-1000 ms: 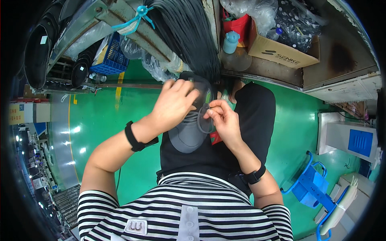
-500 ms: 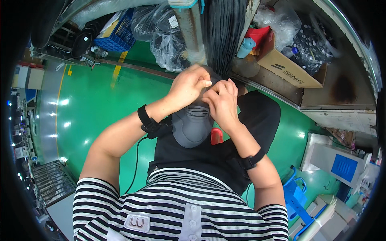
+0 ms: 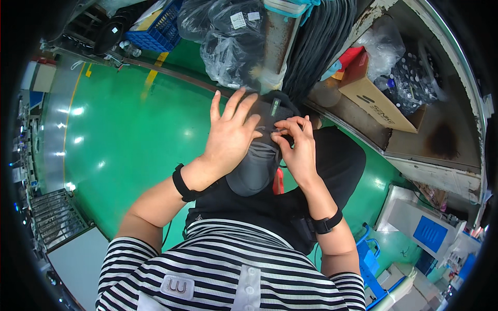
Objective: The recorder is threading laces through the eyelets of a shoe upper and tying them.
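Observation:
A dark grey lace-up shoe (image 3: 250, 175) rests over my lap, its toe toward me and its tongue, with a small green label, at the far end. My left hand (image 3: 228, 136) lies along the shoe's left side, fingers spread, the thumb tip near the laces. On the other side, my right hand (image 3: 297, 147) is closed in a pinch at the upper laces (image 3: 263, 150). The lace end between those fingertips is too small to see well. Both wrists wear black straps.
Ahead are clear plastic bags (image 3: 228, 57), a rusty metal post (image 3: 280, 44) and a hanging bundle of black cords (image 3: 319, 46). An open cardboard box (image 3: 376, 101) stands on a metal shelf at right. A blue crate (image 3: 155, 33) is at far left, above the green floor (image 3: 129, 119).
My left hand has come away from the shoe's far end and spread its fingers at the left side. My right hand has shifted slightly nearer me, still pinching. The view has moved a little.

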The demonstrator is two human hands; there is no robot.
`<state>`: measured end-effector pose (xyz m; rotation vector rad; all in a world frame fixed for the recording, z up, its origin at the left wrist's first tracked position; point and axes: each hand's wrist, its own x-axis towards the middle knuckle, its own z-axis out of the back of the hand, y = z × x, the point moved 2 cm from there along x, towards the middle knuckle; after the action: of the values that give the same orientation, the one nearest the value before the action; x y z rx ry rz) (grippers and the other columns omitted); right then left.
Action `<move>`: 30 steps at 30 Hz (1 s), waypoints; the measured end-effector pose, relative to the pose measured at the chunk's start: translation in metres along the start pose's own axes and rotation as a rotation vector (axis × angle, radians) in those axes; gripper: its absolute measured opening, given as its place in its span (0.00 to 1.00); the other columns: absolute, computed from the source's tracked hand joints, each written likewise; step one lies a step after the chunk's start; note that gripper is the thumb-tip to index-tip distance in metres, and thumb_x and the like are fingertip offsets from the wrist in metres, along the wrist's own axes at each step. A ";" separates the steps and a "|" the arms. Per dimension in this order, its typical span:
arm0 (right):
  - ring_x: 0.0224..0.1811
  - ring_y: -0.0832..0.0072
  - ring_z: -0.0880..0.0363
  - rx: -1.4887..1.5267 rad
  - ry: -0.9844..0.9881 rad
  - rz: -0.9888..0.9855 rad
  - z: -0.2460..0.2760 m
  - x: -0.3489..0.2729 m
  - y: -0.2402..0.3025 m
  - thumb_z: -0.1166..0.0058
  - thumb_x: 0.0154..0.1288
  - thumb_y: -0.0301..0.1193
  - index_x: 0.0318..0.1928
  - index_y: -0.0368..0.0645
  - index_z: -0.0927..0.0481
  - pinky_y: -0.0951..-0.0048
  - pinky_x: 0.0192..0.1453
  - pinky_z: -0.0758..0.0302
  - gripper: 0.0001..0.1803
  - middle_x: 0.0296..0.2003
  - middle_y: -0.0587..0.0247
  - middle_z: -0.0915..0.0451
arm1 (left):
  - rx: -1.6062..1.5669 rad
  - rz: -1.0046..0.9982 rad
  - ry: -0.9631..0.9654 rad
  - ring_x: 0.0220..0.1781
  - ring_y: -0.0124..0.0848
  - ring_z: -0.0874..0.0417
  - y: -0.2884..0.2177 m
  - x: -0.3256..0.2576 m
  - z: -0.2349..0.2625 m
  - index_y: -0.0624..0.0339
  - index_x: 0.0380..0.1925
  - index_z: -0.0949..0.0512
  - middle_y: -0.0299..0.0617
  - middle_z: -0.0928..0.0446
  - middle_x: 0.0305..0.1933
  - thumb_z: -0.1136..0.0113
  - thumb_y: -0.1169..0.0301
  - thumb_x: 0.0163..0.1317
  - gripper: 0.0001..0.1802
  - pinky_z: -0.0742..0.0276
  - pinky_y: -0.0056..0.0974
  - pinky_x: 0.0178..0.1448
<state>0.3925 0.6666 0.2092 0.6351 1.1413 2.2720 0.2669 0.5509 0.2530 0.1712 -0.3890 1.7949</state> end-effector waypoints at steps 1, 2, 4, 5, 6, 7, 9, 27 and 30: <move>0.53 0.64 0.27 0.004 -0.062 0.017 0.000 0.000 0.000 0.37 0.51 0.20 0.40 0.41 0.19 0.45 0.75 0.49 0.13 0.26 0.68 0.16 | -0.078 0.040 -0.007 0.71 0.46 0.37 -0.002 0.000 -0.002 0.54 0.32 0.18 0.43 0.29 0.60 0.30 0.67 0.47 0.12 0.49 0.63 0.72; 0.53 0.64 0.27 -0.007 -0.006 0.027 -0.001 -0.001 -0.001 0.37 0.51 0.20 0.40 0.41 0.19 0.45 0.75 0.49 0.13 0.26 0.68 0.16 | -0.151 0.096 0.004 0.71 0.46 0.38 -0.002 0.001 -0.002 0.54 0.33 0.18 0.43 0.29 0.60 0.29 0.67 0.47 0.12 0.49 0.62 0.73; 0.54 0.65 0.27 -0.104 -0.076 0.105 0.000 -0.003 0.000 0.37 0.51 0.20 0.39 0.41 0.18 0.45 0.75 0.50 0.12 0.27 0.68 0.15 | -0.190 0.084 -0.048 0.72 0.47 0.39 -0.004 -0.002 0.002 0.54 0.33 0.18 0.43 0.29 0.61 0.29 0.67 0.48 0.11 0.50 0.64 0.73; 0.54 0.64 0.27 -0.096 -0.074 0.098 -0.001 -0.004 -0.001 0.37 0.51 0.21 0.37 0.42 0.17 0.44 0.74 0.50 0.10 0.28 0.68 0.16 | -0.222 0.020 -0.133 0.72 0.48 0.40 -0.005 -0.003 0.005 0.53 0.32 0.17 0.43 0.29 0.62 0.29 0.67 0.48 0.11 0.52 0.65 0.73; 0.54 0.64 0.27 -0.073 -0.104 0.097 0.000 -0.005 -0.002 0.37 0.51 0.21 0.37 0.42 0.17 0.44 0.74 0.50 0.10 0.28 0.68 0.16 | -0.218 0.092 -0.070 0.72 0.48 0.40 -0.004 -0.005 0.005 0.53 0.32 0.17 0.43 0.29 0.62 0.29 0.67 0.48 0.11 0.52 0.65 0.73; 0.54 0.64 0.27 -0.095 -0.106 0.112 -0.001 -0.006 -0.002 0.37 0.51 0.21 0.36 0.43 0.17 0.44 0.74 0.49 0.10 0.29 0.68 0.16 | -0.126 0.097 -0.016 0.73 0.49 0.41 -0.003 -0.007 0.005 0.53 0.31 0.17 0.43 0.30 0.63 0.29 0.67 0.48 0.09 0.53 0.67 0.72; 0.53 0.63 0.26 -0.139 -0.075 0.135 -0.003 -0.007 -0.005 0.36 0.50 0.21 0.34 0.45 0.16 0.42 0.74 0.49 0.10 0.31 0.69 0.16 | 0.005 0.087 0.078 0.75 0.52 0.45 -0.003 -0.010 0.002 0.52 0.27 0.16 0.43 0.33 0.68 0.29 0.66 0.47 0.07 0.57 0.72 0.71; 0.23 0.82 0.33 1.457 -0.358 -0.358 0.068 -0.033 -0.072 0.53 0.75 0.30 0.43 0.43 0.26 0.81 0.28 0.33 0.05 0.44 0.56 0.18 | -1.818 0.730 -0.295 0.33 0.24 0.27 0.053 -0.018 -0.006 0.56 0.37 0.31 0.34 0.27 0.30 0.51 0.68 0.73 0.06 0.28 0.33 0.44; 0.21 0.83 0.36 1.243 -0.360 -0.413 0.141 -0.055 -0.106 0.49 0.72 0.29 0.36 0.47 0.30 0.80 0.25 0.36 0.06 0.23 0.71 0.30 | -1.744 0.639 -0.257 0.22 0.20 0.47 0.120 -0.010 0.038 0.53 0.26 0.36 0.28 0.41 0.22 0.51 0.78 0.67 0.11 0.47 0.27 0.27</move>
<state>0.5445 0.7691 0.1874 1.0357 2.1564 0.8556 0.1505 0.5029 0.2646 -1.0432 -2.1688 1.3858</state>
